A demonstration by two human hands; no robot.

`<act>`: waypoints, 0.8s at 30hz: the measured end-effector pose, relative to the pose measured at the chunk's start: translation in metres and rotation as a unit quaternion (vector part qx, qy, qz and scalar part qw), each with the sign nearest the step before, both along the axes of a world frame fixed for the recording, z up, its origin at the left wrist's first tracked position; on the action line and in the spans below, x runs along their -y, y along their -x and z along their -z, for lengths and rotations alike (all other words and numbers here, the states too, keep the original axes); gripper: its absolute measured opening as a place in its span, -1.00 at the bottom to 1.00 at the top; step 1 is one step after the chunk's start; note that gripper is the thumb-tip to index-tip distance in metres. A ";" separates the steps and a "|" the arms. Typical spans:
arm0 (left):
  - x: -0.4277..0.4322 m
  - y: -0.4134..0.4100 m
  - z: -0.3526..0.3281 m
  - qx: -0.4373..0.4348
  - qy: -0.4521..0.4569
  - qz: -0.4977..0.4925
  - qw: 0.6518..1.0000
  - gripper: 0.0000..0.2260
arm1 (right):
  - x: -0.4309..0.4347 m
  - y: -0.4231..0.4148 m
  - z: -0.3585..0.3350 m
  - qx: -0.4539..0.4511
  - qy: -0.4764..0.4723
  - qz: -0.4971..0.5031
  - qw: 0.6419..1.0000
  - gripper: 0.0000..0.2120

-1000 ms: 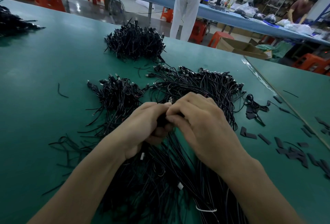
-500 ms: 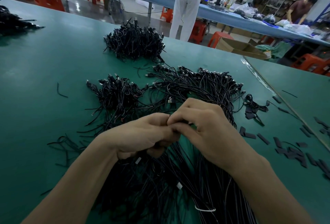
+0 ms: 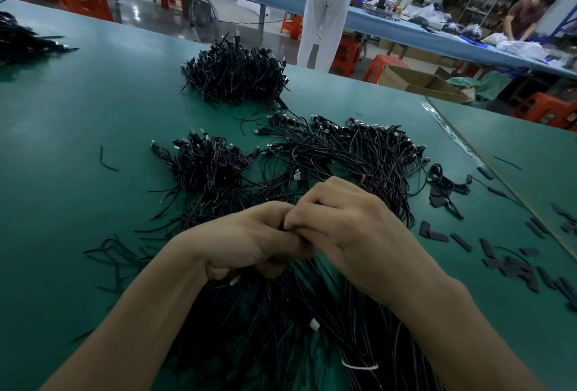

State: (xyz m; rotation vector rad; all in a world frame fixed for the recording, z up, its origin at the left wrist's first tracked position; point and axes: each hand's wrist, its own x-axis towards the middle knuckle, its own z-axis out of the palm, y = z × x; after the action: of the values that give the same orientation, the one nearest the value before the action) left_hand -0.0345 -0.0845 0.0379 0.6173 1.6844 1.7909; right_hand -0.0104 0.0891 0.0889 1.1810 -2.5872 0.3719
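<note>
My left hand (image 3: 249, 239) and my right hand (image 3: 349, 231) meet knuckle to knuckle over the green table (image 3: 78, 103). Both have their fingers curled round a bunch of thin black cables (image 3: 281, 322) that fans out below them toward me. What lies between the fingertips is hidden. A white tie (image 3: 359, 366) binds some of these cables near the bottom edge.
A loose spread of black cables with plugs (image 3: 343, 153) lies just beyond my hands. A smaller heap (image 3: 206, 163) sits to the left and a dense heap (image 3: 234, 75) farther back. Black sleeve pieces (image 3: 505, 262) litter the right. A person (image 3: 327, 6) stands beyond the table.
Both hands have drawn a little nearer to me and lower. My left hand has rolled knuckles-up and closed tighter over the cable bunch.
</note>
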 end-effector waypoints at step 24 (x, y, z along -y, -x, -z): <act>-0.029 -0.003 -0.002 0.008 -0.137 -0.217 0.966 -0.84 | 0.013 0.003 0.020 0.014 0.280 0.224 0.934 -0.81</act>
State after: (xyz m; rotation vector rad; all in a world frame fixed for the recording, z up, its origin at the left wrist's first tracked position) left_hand -0.0311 -0.0554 0.0403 0.3587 1.6662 2.3592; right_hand -0.0132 0.0765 0.0693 0.3820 -2.4183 0.9356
